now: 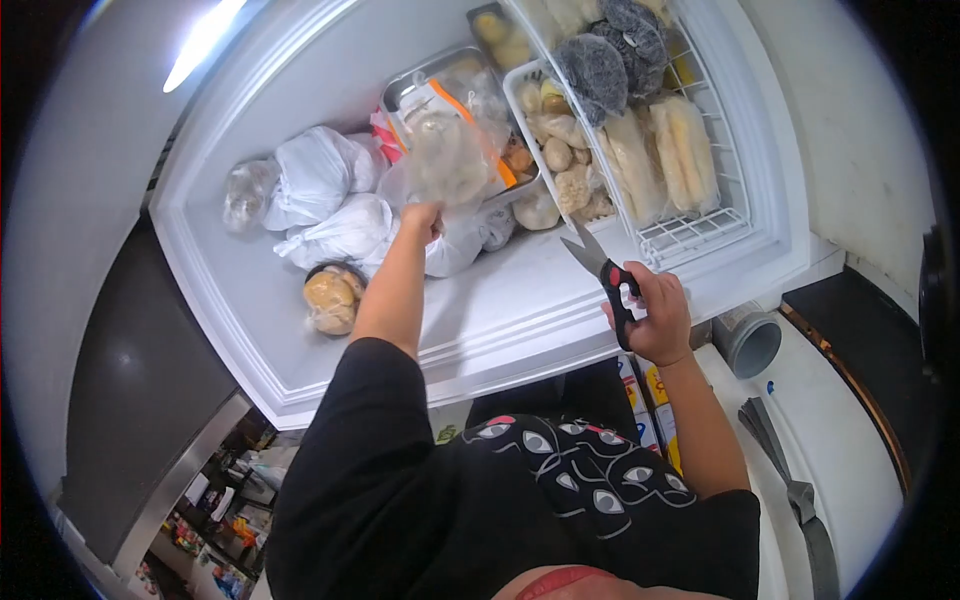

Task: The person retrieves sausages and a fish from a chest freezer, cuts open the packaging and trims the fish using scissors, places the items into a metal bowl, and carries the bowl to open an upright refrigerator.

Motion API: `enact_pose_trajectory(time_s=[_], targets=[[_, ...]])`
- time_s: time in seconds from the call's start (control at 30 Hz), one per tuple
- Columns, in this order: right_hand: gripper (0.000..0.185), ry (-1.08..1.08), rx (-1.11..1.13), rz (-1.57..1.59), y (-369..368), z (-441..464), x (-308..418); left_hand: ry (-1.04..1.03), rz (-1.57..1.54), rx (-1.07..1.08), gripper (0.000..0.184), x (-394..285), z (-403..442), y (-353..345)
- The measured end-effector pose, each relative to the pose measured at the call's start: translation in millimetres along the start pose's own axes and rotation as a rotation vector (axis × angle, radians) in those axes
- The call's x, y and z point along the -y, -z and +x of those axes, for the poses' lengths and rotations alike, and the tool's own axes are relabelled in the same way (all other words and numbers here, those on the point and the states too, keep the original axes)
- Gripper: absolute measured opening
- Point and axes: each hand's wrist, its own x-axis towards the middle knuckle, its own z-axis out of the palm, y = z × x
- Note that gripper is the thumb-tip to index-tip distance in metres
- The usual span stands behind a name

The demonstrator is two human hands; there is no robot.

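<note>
"Black-handled scissors (617, 290), steel blades parted and a red patch near the pivot, sit in our right hand (662, 318), its fingers wrapped around the handles at the near edge of a white freezer (525, 285)."

"And our left hand (422, 217)?"

"Fingers curled shut, pinching the lower edge of a clear plastic bag (447, 165), crinkled and cloudy, above an orange-edged packet (500, 170) and a metal tray (404, 76) inside the freezer."

"Any writing we can read?"

"We make out colour only: the packet's orange band, and red, yellow and blue on cartons (656, 385) below the freezer's rim, their print too small for us to read."
</note>
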Motion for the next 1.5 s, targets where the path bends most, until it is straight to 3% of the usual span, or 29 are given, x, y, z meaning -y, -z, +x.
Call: enact_pose_trajectory(time_s=[0.17, 0.47, 0.63, 0.77, 0.8, 0.87, 0.93, 1.0, 1.07, 1.17, 1.27, 1.3, 1.5], targets=[[0.055, 0.012, -0.018, 0.009, -1, -1, 1, -0.016, 0.064, -0.011, 0.015, -42, -64, 22], [0.053, 0.015, 0.012, 0.044, 5, 4, 7, -0.137, -0.202, 0.089, 0.026, -53, -74, -9], [0.051, 0.015, 0.092, 0.084, 6, 10, 5, -0.201, -0.131, 0.057, 0.025, -43, -128, 11], [0.053, -0.145, 0.226, 0.152, 3, 17, 5, -0.197, -0.143, 0.066, 0.024, -33, -163, 23], [0.054, -0.240, 0.246, 0.323, -18, 18, -4, -0.187, -0.165, 0.056, 0.024, -29, -168, 21], [0.054, -0.444, 0.285, 0.664, -72, 34, -27, -0.162, -0.205, 0.036, 0.023, -20, -173, 16], [0.054, -0.796, 0.483, 0.990, -71, 86, 18, -0.134, -0.254, 0.068, 0.024, -11, -171, 11], [0.050, -1.095, 0.644, 1.060, -124, 118, 28, -0.127, -0.290, 0.085, 0.024, -2, -172, 2], [0.034, -1.243, 0.617, 0.991, -174, 142, 41, -0.147, -0.310, 0.078, 0.025, 1, -177, -9], [0.037, -1.310, 0.469, 1.144, -242, 150, 20, -0.164, -0.326, 0.083, 0.026, 9, -174, -11], [0.041, -1.307, 0.273, 1.040, -244, 144, 23, -0.184, -0.339, 0.083, 0.028, 9, -197, 14], [0.023, -1.279, 0.239, 0.993, -228, 143, 33, -0.212, -0.364, 0.103, 0.029, 11, -207, 27], [0.020, -1.128, 0.323, 0.988, -201, 160, 56, -0.293, -0.477, 0.104, 0.031, 35, -307, 127]])
